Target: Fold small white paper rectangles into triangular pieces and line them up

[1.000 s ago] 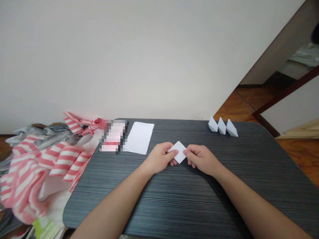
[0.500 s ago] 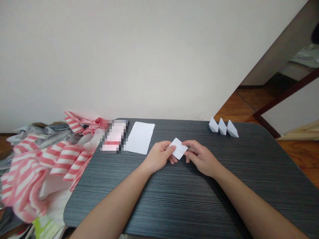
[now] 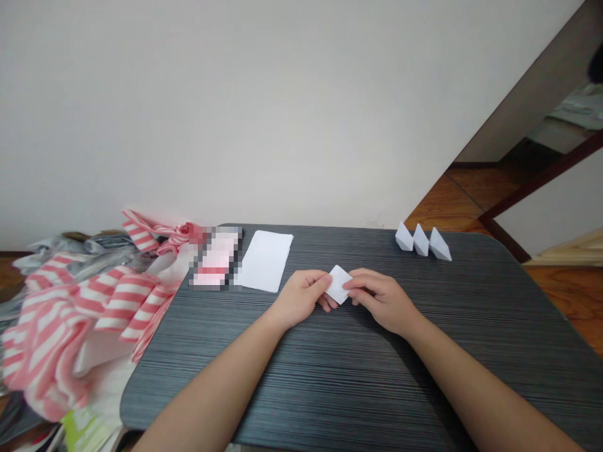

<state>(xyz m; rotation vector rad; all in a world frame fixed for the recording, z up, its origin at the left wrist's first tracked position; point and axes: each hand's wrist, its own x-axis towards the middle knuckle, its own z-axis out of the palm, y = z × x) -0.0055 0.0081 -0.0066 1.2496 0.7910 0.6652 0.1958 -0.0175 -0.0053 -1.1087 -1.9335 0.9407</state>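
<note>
A small folded square of white paper (image 3: 338, 287) is held between my two hands above the dark table (image 3: 301, 370), one corner pointing away from me. My left hand (image 3: 304, 296) pinches its left corner, thumb on top and the other fingers curled beneath. On the opposite side, my right hand (image 3: 380, 298) grips the right corner between thumb and forefinger. The fingertips cover both side corners, and the paper's underside is hidden.
Left of my hands lies a stack of white paper (image 3: 267, 260), beside a blurred-out phone-like object (image 3: 217, 257). Three folded paper boats (image 3: 421, 241) stand in a row at the back right. Red-and-white striped cloth (image 3: 117, 301) is heaped past the table's left edge, and a wall rises behind.
My right fingers have moved slightly left, farther over the paper's right corner. The paper has shifted and tilted a little; my left hand keeps its pinch.
</note>
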